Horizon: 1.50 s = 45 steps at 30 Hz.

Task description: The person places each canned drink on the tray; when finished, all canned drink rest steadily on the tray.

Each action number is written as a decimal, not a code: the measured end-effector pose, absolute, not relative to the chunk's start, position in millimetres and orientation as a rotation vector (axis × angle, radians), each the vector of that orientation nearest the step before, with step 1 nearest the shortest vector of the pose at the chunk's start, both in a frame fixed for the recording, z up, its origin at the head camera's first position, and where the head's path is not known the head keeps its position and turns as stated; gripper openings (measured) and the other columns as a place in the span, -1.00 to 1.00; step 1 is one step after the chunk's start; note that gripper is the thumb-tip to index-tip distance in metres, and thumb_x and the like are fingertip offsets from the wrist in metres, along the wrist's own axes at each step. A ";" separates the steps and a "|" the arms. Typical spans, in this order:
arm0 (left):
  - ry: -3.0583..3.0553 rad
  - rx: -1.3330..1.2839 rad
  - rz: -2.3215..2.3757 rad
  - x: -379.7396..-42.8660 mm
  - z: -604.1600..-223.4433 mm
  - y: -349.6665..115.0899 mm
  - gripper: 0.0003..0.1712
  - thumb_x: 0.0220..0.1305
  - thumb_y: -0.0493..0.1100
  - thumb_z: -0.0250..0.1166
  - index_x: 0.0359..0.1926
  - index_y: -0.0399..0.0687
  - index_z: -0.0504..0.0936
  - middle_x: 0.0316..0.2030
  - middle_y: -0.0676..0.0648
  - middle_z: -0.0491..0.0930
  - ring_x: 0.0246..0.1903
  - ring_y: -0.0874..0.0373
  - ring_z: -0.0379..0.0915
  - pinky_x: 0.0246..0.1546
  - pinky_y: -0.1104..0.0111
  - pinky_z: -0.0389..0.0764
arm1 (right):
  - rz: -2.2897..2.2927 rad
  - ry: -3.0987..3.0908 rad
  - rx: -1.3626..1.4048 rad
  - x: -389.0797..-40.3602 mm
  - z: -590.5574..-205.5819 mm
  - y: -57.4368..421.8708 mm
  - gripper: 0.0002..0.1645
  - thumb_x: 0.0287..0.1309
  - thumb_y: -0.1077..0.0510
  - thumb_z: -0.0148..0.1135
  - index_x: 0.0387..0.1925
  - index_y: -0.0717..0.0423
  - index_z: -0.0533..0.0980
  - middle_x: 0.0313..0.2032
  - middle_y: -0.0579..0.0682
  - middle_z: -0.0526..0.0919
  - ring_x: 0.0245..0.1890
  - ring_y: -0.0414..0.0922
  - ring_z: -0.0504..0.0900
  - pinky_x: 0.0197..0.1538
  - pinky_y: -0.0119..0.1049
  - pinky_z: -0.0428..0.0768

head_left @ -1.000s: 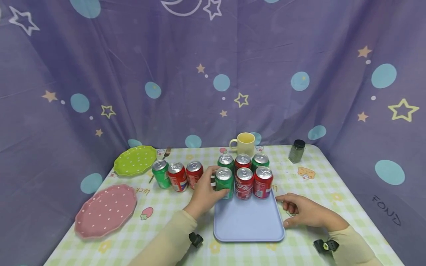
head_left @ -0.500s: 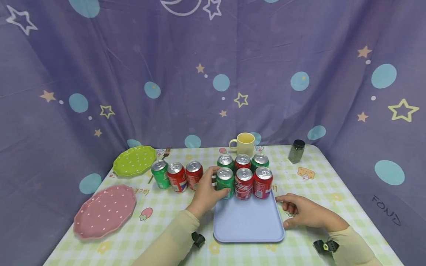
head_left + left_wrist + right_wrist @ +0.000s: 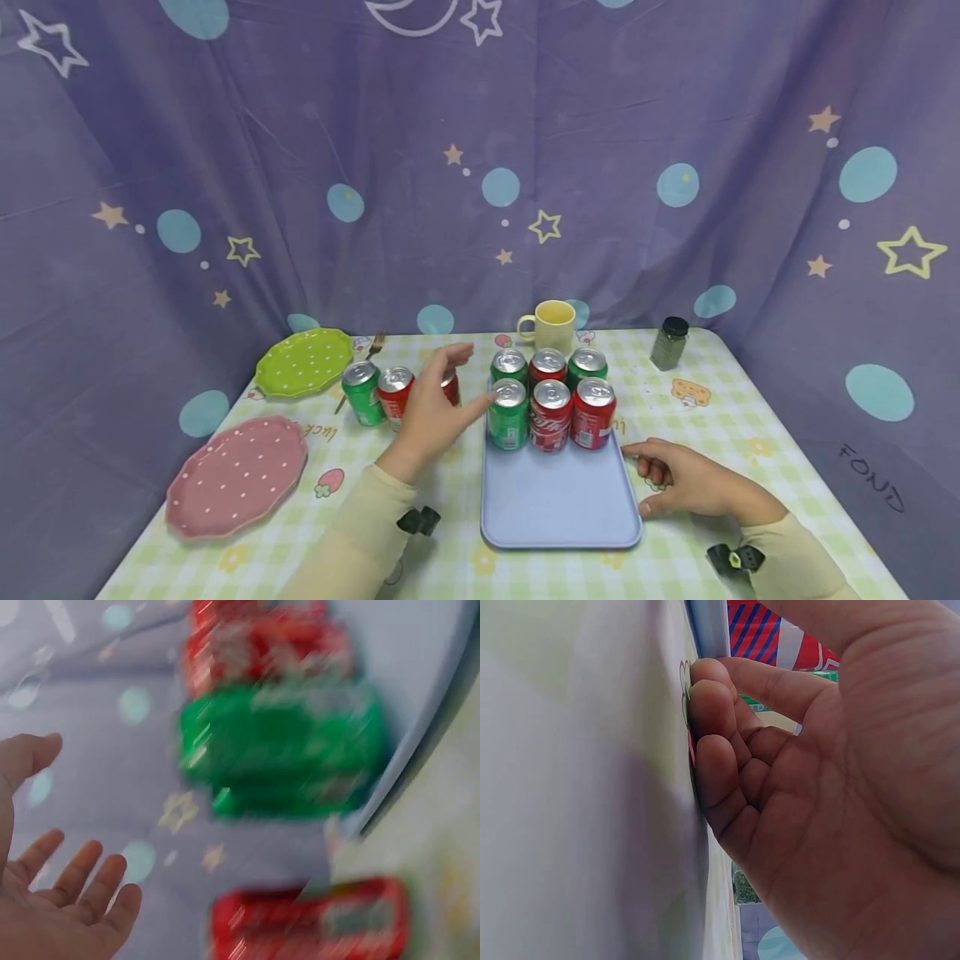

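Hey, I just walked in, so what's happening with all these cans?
Someone has both hands around a blue tray on a table. Six cans stand upright on it in two rows of three. The left hand is open and holds nothing, just left of the green can in the near row. The right hand is by the tray's right edge. Three more cans stand off the tray, to its left.

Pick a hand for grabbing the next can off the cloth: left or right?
Left, probably: the left hand is empty and beside the three cans on the cloth. The right hand is at the right edge of the blue tray and would likely have to reach across.
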State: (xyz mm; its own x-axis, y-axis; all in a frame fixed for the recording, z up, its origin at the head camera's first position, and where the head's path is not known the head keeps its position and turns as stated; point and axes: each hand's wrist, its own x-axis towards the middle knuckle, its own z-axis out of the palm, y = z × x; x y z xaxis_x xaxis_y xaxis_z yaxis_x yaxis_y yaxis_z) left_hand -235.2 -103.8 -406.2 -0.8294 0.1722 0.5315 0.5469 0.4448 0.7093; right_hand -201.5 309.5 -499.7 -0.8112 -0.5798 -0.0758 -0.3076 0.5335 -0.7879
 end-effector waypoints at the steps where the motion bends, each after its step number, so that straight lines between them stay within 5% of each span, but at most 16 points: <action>1: -2.280 -0.618 -1.350 -236.4 -400.2 -112.8 -0.20 0.16 -0.14 0.62 0.37 -0.08 0.47 0.28 -0.09 0.55 0.28 -0.01 0.45 0.32 0.04 0.45 | -1.166 2.445 -0.737 -201.5 -500.1 309.6 0.01 0.05 0.00 0.66 0.42 0.32 0.38 -0.14 0.08 0.50 -0.24 -0.14 0.46 -0.25 -0.30 0.51; 9: -2.285 -0.390 -1.356 -257.3 -383.4 -208.5 -0.30 0.32 -0.16 0.50 0.40 -0.13 0.43 0.33 -0.18 0.49 0.36 -0.14 0.34 0.44 -0.10 0.25 | -1.178 2.441 -0.766 -200.2 -500.5 309.0 0.01 0.06 0.01 0.65 0.42 0.36 0.37 -0.15 0.09 0.51 -0.23 -0.14 0.46 -0.24 -0.31 0.52; 17: -2.499 -0.247 -1.443 -274.9 -411.2 -270.2 -0.10 0.33 -0.13 0.50 0.54 -0.18 0.23 0.46 -0.32 0.32 0.47 -0.31 0.18 0.44 -0.24 0.20 | -1.160 2.451 -0.745 -201.2 -500.4 309.8 0.02 0.05 0.00 0.65 0.42 0.33 0.38 -0.14 0.08 0.51 -0.23 -0.16 0.47 -0.23 -0.32 0.53; 23: -2.685 -0.224 -1.493 -283.5 -435.0 -284.1 0.06 0.28 -0.06 0.55 0.62 0.02 0.13 0.47 -0.33 0.24 0.43 -0.38 0.20 0.38 -0.27 0.30 | -1.170 2.440 -0.747 -200.6 -500.0 309.8 0.00 0.06 0.01 0.65 0.42 0.34 0.37 -0.14 0.08 0.51 -0.23 -0.15 0.46 -0.24 -0.32 0.52; 30: -2.694 -0.195 -1.479 -289.2 -452.1 -285.3 0.06 0.23 -0.11 0.58 0.59 -0.08 0.15 0.38 -0.37 0.33 0.27 -0.29 0.34 0.22 -0.09 0.44 | -1.202 2.429 -0.782 -199.0 -495.8 307.3 -0.01 0.07 0.05 0.64 0.41 0.38 0.37 -0.14 0.09 0.51 -0.24 -0.12 0.46 -0.25 -0.27 0.51; 37: -2.698 -0.138 -1.472 -292.5 -461.1 -287.0 0.01 0.23 -0.11 0.58 0.57 -0.05 0.20 0.42 -0.32 0.32 0.38 -0.28 0.26 0.37 -0.17 0.32 | -1.216 2.421 -0.787 -199.3 -497.2 308.4 -0.02 0.07 0.08 0.64 0.41 0.38 0.37 -0.15 0.09 0.50 -0.25 -0.12 0.45 -0.27 -0.26 0.50; 45: -2.618 -0.035 -1.441 -291.1 -463.1 -290.6 0.01 0.17 -0.06 0.62 0.54 0.01 0.26 0.40 -0.26 0.37 0.28 -0.26 0.36 0.24 -0.13 0.44 | -1.204 2.430 -0.815 -200.3 -499.2 309.9 -0.02 0.08 0.05 0.63 0.40 0.39 0.37 -0.15 0.07 0.51 -0.25 -0.14 0.46 -0.27 -0.29 0.52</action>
